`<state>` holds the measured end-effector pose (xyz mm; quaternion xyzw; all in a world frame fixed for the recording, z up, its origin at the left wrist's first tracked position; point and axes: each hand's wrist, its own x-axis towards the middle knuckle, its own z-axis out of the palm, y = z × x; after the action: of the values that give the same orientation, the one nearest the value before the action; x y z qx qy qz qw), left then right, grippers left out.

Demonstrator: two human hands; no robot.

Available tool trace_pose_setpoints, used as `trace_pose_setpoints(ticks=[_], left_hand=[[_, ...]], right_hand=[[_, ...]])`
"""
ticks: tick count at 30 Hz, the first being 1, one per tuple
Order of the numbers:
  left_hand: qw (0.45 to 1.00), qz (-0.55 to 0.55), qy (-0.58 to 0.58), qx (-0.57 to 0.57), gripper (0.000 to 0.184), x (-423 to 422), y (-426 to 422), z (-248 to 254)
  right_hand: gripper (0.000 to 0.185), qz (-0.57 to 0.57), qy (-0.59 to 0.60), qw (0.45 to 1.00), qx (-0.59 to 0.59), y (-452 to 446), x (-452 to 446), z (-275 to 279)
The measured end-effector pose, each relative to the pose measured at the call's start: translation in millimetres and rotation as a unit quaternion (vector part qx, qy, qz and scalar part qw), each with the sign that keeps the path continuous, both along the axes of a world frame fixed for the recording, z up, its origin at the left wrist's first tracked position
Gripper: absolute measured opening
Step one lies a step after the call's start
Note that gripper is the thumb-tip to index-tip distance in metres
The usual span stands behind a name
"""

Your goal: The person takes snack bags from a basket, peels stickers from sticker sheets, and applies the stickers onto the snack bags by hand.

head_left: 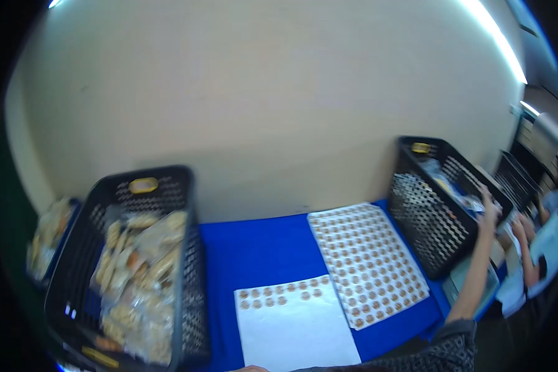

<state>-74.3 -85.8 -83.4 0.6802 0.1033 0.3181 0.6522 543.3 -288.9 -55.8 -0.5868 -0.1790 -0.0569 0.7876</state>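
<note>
A: Head view. Where's the right hand (490, 209)?
B: Far R, arm stretched out, over the near end of the right crate (429, 220). Blurred. Fingers look extended, but can't tell if grip's wide, narrow or round smth.
A: What's in that crate?
B: Some bagged stuff (443, 180), pale & blue bits, just by the fingertips. Too blurry for more detail.
A: And the left hand (251, 369)?
B: Just a sliver at btm edge, by the part-filled sheet (294, 335). Grip can't be told, fingers out of frame.
A: Sheet details, pls?
B: White, w/ round brown stickers (291, 288) in two rows at its top; second row has a gap. Rest is plain white. Just R of it, the full sheet (366, 266), covered w/ the same rounds, tilted a bit. Both flat on the blue cloth (254, 254).
A: L side?
B: Big left crate (195, 273), black w/ yellow handle pieces, holding lots of clear bags (146, 279) w/ pale chunks inside. Another container of bags (49, 239) just beyond it, far L.
A: Anything else on R?
B: Yep, a pale greenish bin (471, 285) low beside the right crate, pt. hidden by the forearm. Past it, a co-worker (549, 245) in lt. blue, arms bent; hands blurred.
</note>
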Motion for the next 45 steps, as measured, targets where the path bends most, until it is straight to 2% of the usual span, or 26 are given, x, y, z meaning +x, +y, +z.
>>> trace_pose_setpoints(ticks=[5,7,8,10,14,16,17,18,20,21,22,23,24,25,27,28,31,33,35,37,39,40,41,43,44,45], left_hand=[[0.985,-0.03,-0.124,0.116,0.021,-51.0,17.7,47.8],[0.969,-0.099,-0.171,0.151,0.022,-75.3,29.6,66.8],[0.958,-0.123,-0.082,0.244,0.024,-87.2,44.7,81.6],[0.97,0.091,-0.023,0.222,0.01,-92.5,42.5,106.9],[0.918,0.208,0.232,0.245,0.024,-80.0,121.9,136.2],[0.875,0.224,0.311,0.297,0.026,-77.9,173.2,122.3],[0.831,0.227,0.374,0.343,0.026,-78.8,199.7,113.0],[0.819,0.229,0.394,0.349,0.026,-78.2,222.0,102.6],[0.81,0.236,0.407,0.349,0.026,-78.2,263.8,75.7],[0.796,0.246,0.42,0.36,0.024,-79.0,286.4,58.2],[0.788,0.251,0.449,0.337,0.022,-82.2,308.5,37.4],[0.773,0.249,0.471,0.344,0.023,-90.7,339.8,4.5],[0.675,0.247,0.59,0.368,0.026,-89.4,351.1,-9.8],[0.623,0.256,0.658,0.337,0.026,-85.8,351.7,-19.6],[0.549,0.312,0.668,0.394,0.038,-97.1,367.4,-68.0],[0.549,0.311,0.667,0.396,0.038,-100.0,358.5,-77.8],[0.429,0.326,0.709,0.456,0.042,-115.6,341.2,-85.4],[0.609,0.344,0.637,0.323,0.035,-123.7,356.7,-66.7],[0.56,0.443,0.629,0.306,0.024,-102.6,329.3,10.7],[0.646,0.479,0.42,0.421,0.014,-106.1,356.2,52.7],[0.691,0.485,0.238,0.48,0.015,-74.2,302.8,120.8],[0.705,0.49,0.177,0.48,0.018,-53.0,273.0,148.8],[0.694,0.462,0.145,0.532,0.019,-35.8,245.7,164.5],[0.661,0.398,0.114,0.626,0.023,-4.6,192.1,165.3],[0.638,0.362,0.117,0.669,0.025,7.9,165.5,155.0],[0.617,0.298,0.106,0.72,0.029,15.8,140.5,142.7]], right_hand=[[0.032,-0.219,-0.159,0.962,-0.028,35.6,-42.1,-5.9],[0.033,-0.205,-0.183,0.961,-0.01,63.8,-89.4,-4.7],[0.033,-0.158,-0.176,0.972,-0.007,75.0,-105.0,-6.5],[0.036,-0.008,-0.097,0.995,-0.039,98.0,-134.0,-17.3],[0.032,0.207,-0.121,0.961,-0.136,155.8,-159.2,-98.3],[0.03,0.246,-0.091,0.936,-0.237,184.6,-235.6,-110.0],[0.027,0.303,-0.05,0.928,-0.211,198.1,-265.0,-127.8],[0.023,0.375,-0.086,0.905,-0.182,213.6,-261.6,-188.0],[0.041,0.481,-0.01,0.844,-0.239,223.4,-312.4,-250.2],[0.042,0.473,-0.098,0.814,-0.322,218.4,-352.1,-246.9],[0.045,0.51,-0.095,0.801,-0.298,217.5,-371.2,-288.4],[0.038,0.493,-0.212,0.764,-0.359,210.0,-398.2,-276.7],[0.038,0.505,-0.27,0.731,-0.37,204.0,-412.7,-284.4],[0.037,0.534,-0.246,0.716,-0.377,196.8,-429.2,-280.2],[0.039,0.526,-0.267,0.718,-0.369,180.6,-449.5,-284.0],[0.04,0.489,-0.312,0.733,-0.355,173.6,-453.4,-290.8],[0.036,0.489,-0.326,0.737,-0.334,172.0,-455.9,-283.2],[0.036,0.484,-0.318,0.746,-0.329,170.6,-457.5,-283.8],[0.038,0.486,-0.305,0.752,-0.324,173.2,-455.5,-288.4],[0.037,0.499,-0.315,0.739,-0.325,174.9,-446.3,-297.5],[0.035,0.509,-0.323,0.727,-0.328,175.0,-436.4,-293.3],[0.034,0.574,-0.15,0.73,-0.339,178.3,-431.6,-277.2],[0.032,0.619,0.029,0.711,-0.332,182.8,-426.4,-260.0],[0.031,0.637,0.1,0.692,-0.326,191.2,-416.4,-201.9],[0.041,0.659,0.103,0.69,-0.281,198.6,-402.8,-214.3],[0.048,0.675,0.137,0.7,-0.189,199.0,-403.9,-172.6]])
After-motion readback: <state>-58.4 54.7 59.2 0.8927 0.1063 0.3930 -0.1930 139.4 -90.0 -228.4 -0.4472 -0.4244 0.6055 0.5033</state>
